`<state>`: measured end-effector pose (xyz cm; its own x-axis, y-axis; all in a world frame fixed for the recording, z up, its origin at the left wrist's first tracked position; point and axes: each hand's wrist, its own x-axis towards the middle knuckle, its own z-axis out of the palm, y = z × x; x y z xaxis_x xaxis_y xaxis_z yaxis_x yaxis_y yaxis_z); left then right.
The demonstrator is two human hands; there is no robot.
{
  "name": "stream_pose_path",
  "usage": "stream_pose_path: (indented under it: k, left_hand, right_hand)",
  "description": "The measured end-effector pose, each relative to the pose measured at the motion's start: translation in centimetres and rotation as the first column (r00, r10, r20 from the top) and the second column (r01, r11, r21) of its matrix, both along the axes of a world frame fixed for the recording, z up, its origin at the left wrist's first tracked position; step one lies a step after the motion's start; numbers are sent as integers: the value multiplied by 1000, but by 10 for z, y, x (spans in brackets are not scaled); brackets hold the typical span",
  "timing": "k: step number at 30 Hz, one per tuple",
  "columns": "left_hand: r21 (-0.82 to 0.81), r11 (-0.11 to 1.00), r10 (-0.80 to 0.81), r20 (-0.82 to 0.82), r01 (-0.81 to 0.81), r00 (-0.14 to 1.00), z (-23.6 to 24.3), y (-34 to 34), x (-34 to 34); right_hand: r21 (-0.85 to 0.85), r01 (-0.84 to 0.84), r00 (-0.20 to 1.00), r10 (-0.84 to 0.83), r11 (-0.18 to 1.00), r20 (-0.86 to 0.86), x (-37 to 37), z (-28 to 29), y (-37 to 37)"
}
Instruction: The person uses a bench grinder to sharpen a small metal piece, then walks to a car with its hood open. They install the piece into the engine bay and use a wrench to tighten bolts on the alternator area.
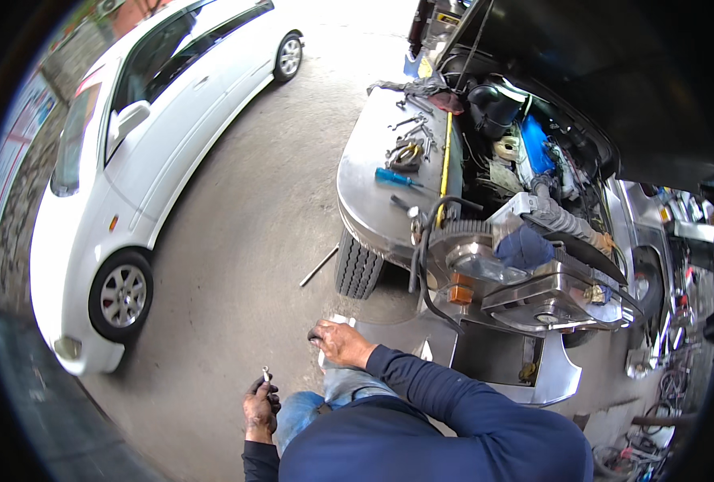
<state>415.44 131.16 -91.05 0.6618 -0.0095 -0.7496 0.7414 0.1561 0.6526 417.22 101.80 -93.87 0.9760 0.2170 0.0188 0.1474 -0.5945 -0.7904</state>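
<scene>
Two hands (259, 411), small metal piece (266, 373), printed signboard (21, 138)

Bright daylight, glaring white at top
The floor (236, 229) whitens beyond the car (144, 178); the raised hood (606, 72) is deeply shadowed; fisheye edges bend, fading to black.

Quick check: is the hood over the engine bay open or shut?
Open: the hood stands raised, leaving the engine bay exposed, with a blue item visible inside.
</scene>
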Motion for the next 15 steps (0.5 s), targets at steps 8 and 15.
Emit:
stream_pose_path:
  k: [8,15]
  left_hand:
    - [113,771,-630,-18,627,777,-31,-28,265]
    - [139,399,-917,71,906,393,-26,-98,499]
  right_hand:
    - [-25,348,937,-349,937,-25,126,2,-28]
    - [-171,807,537,-823,566,-186,202,-1,-26]
